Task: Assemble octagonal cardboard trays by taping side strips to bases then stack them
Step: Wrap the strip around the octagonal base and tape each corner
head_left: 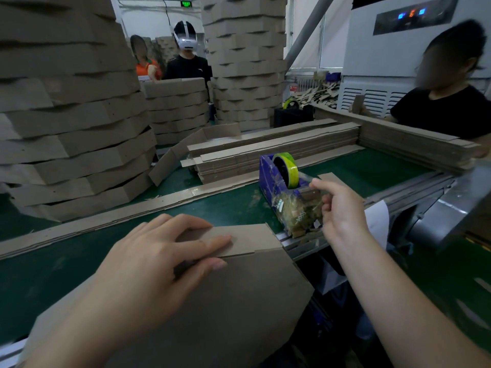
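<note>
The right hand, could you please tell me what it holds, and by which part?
The right hand pinches the free end of the tape at the dispenser.

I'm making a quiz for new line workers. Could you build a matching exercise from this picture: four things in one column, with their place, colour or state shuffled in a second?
Column 1
1. left hand
2. right hand
3. tape dispenser
4. flat strips pile

Column 2
A. blue, standing on the green belt
B. lies on the cardboard tray piece nearest the camera
C. stacked behind the dispenser
D. pinches the clear tape

Pairs: 1-B, 2-D, 3-A, 4-C
</note>
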